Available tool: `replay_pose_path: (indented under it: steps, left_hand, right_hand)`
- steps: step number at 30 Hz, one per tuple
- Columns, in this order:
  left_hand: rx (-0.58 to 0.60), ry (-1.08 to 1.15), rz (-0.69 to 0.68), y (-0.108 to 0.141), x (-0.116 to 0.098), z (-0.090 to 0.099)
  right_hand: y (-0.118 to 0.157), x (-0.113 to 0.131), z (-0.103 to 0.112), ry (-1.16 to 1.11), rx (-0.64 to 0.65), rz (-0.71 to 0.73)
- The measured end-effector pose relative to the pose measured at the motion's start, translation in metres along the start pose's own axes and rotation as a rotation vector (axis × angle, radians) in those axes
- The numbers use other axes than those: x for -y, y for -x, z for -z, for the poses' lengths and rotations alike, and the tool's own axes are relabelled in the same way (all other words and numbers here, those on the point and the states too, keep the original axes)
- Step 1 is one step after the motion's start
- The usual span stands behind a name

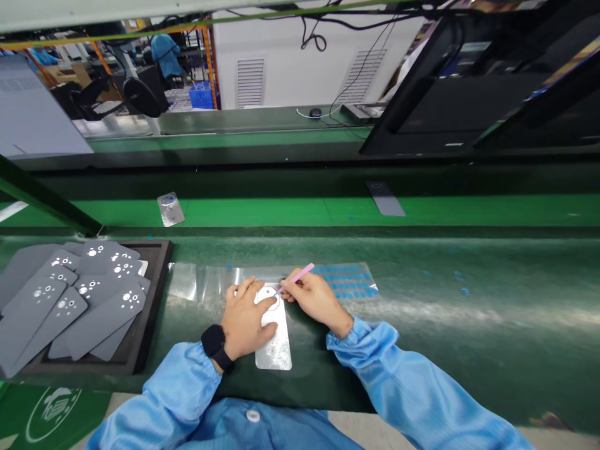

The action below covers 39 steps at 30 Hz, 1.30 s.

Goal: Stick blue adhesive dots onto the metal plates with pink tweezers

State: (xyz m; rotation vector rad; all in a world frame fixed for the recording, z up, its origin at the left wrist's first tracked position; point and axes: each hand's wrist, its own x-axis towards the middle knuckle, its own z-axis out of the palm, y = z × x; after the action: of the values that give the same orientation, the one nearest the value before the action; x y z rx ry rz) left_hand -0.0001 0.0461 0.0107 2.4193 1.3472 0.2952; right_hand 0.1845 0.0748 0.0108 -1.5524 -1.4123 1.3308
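A silvery flat plate (274, 340) with rounded corners lies on the green bench. My left hand (246, 319), a black watch at its wrist, rests over the plate's left side with its fingers apart. Between the fingers of my right hand (316, 299) is a thin pink tool (300, 275), its tip at the ring-shaped outline near the plate's upper end. Under and beside my hands runs a clear film strip (213, 281). Rows of blue dots (349, 281) cover the film's right part.
At the left, a black tray (152, 300) holds several grey plates (100, 306) with holes. A silvery plate (171, 210) and a grey plate (387, 200) lie on the bright green belt (281, 212) beyond. A person in blue (165, 55) is far back.
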Motion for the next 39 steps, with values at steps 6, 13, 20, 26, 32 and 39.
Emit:
replay_pose_path:
  steps: [6, 13, 20, 26, 32, 39]
  left_hand:
    - [-0.003, -0.023, -0.026, 0.002, 0.001, -0.001]
    - [-0.015, -0.001, -0.027, 0.002, -0.001, 0.0]
    - [-0.037, -0.022, -0.034, 0.002, 0.001, -0.002]
    - [-0.046, -0.027, -0.028, 0.004, -0.001, -0.003]
    - [-0.042, -0.025, -0.016, 0.003, -0.002, -0.002]
    - [-0.057, -0.021, -0.014, 0.004, -0.003, -0.003]
  right_hand:
    - [0.007, -0.005, 0.001, 0.18, 0.001, 0.21]
    - [0.012, -0.008, 0.0, 0.262, -0.044, 0.322]
    - [0.012, -0.013, -0.002, 0.282, -0.07, 0.416]
    - [0.016, -0.016, -0.005, 0.338, -0.09, 0.534]
    - [0.017, -0.019, -0.006, 0.396, -0.136, 0.599]
    - [0.02, -0.018, -0.005, 0.541, -0.153, 0.694]
